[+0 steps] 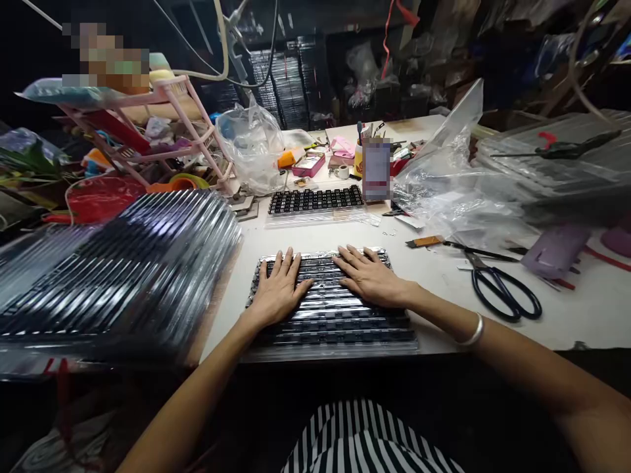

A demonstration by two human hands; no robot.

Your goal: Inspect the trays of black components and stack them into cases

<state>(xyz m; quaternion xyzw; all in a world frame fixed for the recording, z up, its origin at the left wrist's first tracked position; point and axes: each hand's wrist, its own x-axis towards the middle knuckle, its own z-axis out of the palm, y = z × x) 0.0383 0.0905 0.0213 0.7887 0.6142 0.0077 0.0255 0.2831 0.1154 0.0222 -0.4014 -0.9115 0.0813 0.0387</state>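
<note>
Both palms lie flat on a clear plastic tray [340, 328] whose ridged rows hold black parts. My left hand [279, 289] rests on its left half with the fingers spread. On the upper right half lies my right hand [369, 276], its fingers stretched out too. Beyond the tray, several rows of small black parts [315, 199] stand on another clear sheet. To the right are black-handled scissors [507, 295], beside a cutter with an orange-brown handle [426, 242].
A tall stack of filled trays [113, 269] stands at the left. Behind it is a pink rack [192, 131] full of odds and ends. Clear plastic bags [458, 190] heap up at the right, near a purple object [556, 251]. A phone [377, 169] stands upright at the back.
</note>
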